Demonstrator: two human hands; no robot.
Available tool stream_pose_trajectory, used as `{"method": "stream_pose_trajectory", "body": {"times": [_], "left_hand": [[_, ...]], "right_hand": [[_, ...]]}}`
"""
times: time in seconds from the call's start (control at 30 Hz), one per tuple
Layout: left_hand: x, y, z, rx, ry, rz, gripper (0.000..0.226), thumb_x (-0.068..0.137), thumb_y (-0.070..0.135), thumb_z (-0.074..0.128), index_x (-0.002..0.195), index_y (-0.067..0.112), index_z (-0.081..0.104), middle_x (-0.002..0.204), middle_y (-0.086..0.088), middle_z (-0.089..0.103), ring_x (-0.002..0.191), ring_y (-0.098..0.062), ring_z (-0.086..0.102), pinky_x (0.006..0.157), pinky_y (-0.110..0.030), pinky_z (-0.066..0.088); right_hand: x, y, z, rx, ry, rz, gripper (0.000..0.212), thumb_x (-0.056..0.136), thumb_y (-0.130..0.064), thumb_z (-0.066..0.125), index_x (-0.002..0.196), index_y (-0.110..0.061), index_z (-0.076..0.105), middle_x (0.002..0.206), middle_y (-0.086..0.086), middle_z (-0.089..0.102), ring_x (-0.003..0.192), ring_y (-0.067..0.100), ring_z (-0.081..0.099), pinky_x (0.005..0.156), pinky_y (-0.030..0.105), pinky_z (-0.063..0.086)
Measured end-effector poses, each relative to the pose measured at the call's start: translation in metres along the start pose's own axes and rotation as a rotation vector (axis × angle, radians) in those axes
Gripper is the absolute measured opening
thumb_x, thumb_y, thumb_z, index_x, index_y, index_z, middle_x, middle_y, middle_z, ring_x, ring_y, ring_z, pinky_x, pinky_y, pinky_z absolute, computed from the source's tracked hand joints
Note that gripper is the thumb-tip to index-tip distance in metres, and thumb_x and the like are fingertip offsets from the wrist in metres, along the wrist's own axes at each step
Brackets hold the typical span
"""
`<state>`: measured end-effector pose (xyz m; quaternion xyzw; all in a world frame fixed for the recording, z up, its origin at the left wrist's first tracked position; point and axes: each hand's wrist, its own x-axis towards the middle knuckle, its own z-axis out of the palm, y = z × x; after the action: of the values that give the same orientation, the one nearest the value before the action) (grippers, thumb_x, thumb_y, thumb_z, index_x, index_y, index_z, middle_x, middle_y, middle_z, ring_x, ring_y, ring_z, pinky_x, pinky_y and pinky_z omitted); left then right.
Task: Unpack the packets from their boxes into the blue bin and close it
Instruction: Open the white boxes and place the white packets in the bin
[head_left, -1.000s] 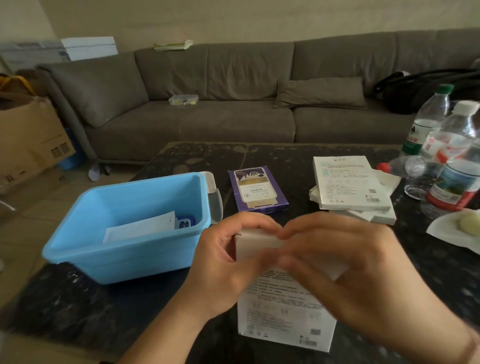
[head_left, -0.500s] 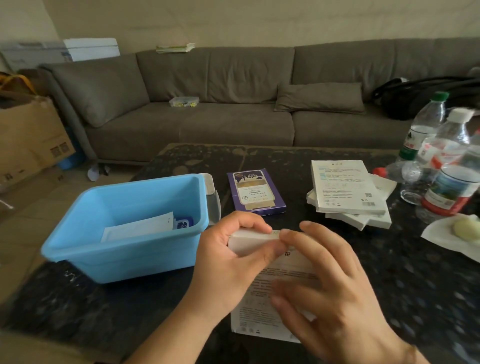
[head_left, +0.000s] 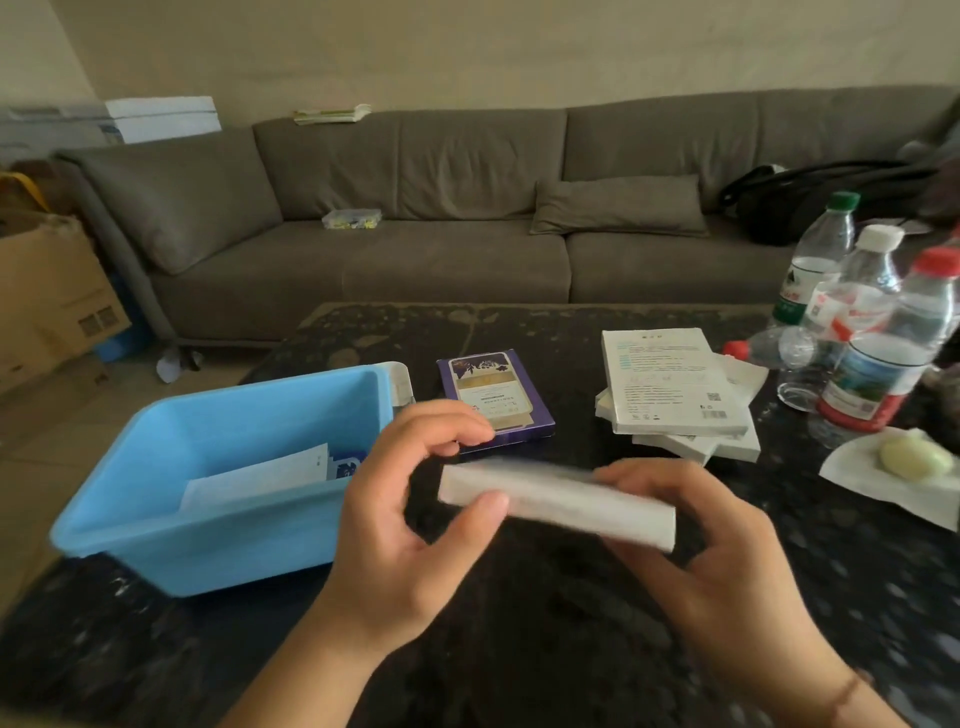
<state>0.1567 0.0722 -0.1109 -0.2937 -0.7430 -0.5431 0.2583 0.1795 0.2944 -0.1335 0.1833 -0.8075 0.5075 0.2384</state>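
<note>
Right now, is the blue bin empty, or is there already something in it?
Not empty. The blue bin has no lid on and already holds a white packet with a blue item beside it.

Our right hand curls its fingers around one end of the white box, while our left hand props the other end with its thumb, fingers arched above.

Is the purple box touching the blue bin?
Apart. The head view shows dark table between the purple box and the blue bin.
</note>
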Motion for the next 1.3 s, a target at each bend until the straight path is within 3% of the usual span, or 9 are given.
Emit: {"method": "stream_pose_trajectory", "body": {"times": [0.1,0.2,0.3,0.37,0.47,0.67,0.87,1.1,1.3], "left_hand": [[0.0,-0.001,-0.001,-0.043,-0.028,-0.023,0.017,0.084,0.026,0.061,0.098,0.017,0.067,0.095,0.006,0.068,0.096,-0.027,0.065,0.081,-0.03,0.054],[-0.004,-0.003,0.007,0.123,-0.213,-0.153,0.014,0.088,0.035,0.059,0.097,0.029,0.068,0.091,0.016,0.067,0.093,-0.012,0.065,0.076,-0.015,0.051],[-0.008,-0.009,0.019,0.476,-0.582,-0.32,0.029,0.091,0.049,0.057,0.119,0.042,0.058,0.12,0.029,0.054,0.117,0.004,0.05,0.098,-0.017,0.044],[-0.012,-0.016,0.027,0.64,-0.784,-0.358,0.043,0.093,0.05,0.056,0.135,0.043,0.047,0.143,0.028,0.035,0.133,0.006,0.031,0.115,-0.024,0.029],[-0.016,-0.025,0.038,0.719,-0.874,-0.385,0.051,0.096,0.046,0.055,0.143,0.041,0.036,0.156,0.021,0.016,0.143,-0.001,0.014,0.119,-0.029,0.013],[-0.018,-0.036,0.051,0.794,-0.835,-0.386,0.056,0.1,0.044,0.048,0.15,0.041,0.023,0.161,0.019,0.007,0.148,-0.005,0.004,0.125,-0.033,0.008],[-0.014,-0.026,0.055,0.724,-0.78,-0.46,0.06,0.096,0.054,0.049,0.148,0.044,0.021,0.159,0.027,0.002,0.148,0.001,-0.002,0.125,-0.033,0.009],[-0.013,-0.023,0.054,0.478,-0.566,-0.5,0.048,0.093,0.049,0.056,0.137,0.045,0.038,0.148,0.031,0.027,0.136,0.011,0.023,0.117,-0.019,0.027],[-0.003,-0.008,0.063,-0.423,-0.184,-1.026,0.056,0.075,0.055,0.063,0.12,0.022,0.062,0.118,0.0,0.072,0.111,-0.016,0.068,0.105,-0.041,0.049]], "right_hand": [[0.002,0.036,0.014,-0.135,-0.153,-0.055,0.054,0.063,0.0,0.087,0.095,-0.03,0.055,0.131,-0.022,0.056,0.129,0.003,0.05,0.099,0.023,0.049],[0.001,0.064,0.025,-0.368,-0.402,-0.028,0.044,0.077,-0.01,0.079,0.105,-0.029,0.051,0.149,-0.027,0.026,0.142,0.002,0.027,0.108,0.003,0.024],[0.004,0.078,0.028,-0.495,-0.547,-0.007,0.036,0.089,-0.008,0.064,0.116,-0.029,0.052,0.157,-0.016,0.018,0.145,-0.001,0.005,0.101,-0.005,0.001],[0.009,0.078,0.026,-0.562,-0.531,-0.037,0.039,0.089,-0.005,0.062,0.119,-0.029,0.058,0.155,-0.014,0.028,0.143,-0.002,0.005,0.112,0.005,0.006],[0.022,0.075,0.015,-0.689,-0.2,-0.015,0.036,0.077,-0.007,0.072,0.109,-0.025,0.069,0.134,-0.005,0.058,0.137,0.019,0.042,0.108,0.043,0.044],[0.053,0.098,-0.017,-1.055,-0.104,0.353,0.076,0.088,-0.041,0.063,0.151,-0.03,0.022,0.163,0.0,0.015,0.151,0.032,-0.003,0.12,0.055,0.007],[0.049,0.12,-0.025,-1.014,0.118,0.202,0.035,0.075,-0.02,0.082,0.109,-0.022,0.073,0.124,0.005,0.067,0.122,0.039,0.053,0.102,0.064,0.038],[0.038,0.125,-0.032,-0.962,0.235,-0.05,0.028,0.073,-0.012,0.083,0.099,-0.016,0.076,0.11,0.004,0.073,0.107,0.037,0.062,0.076,0.049,0.055],[0.017,0.074,-0.036,-0.956,0.289,-0.363,0.017,0.091,-0.015,0.067,0.105,-0.014,0.076,0.111,0.002,0.073,0.105,0.034,0.066,0.076,0.044,0.057]]}}
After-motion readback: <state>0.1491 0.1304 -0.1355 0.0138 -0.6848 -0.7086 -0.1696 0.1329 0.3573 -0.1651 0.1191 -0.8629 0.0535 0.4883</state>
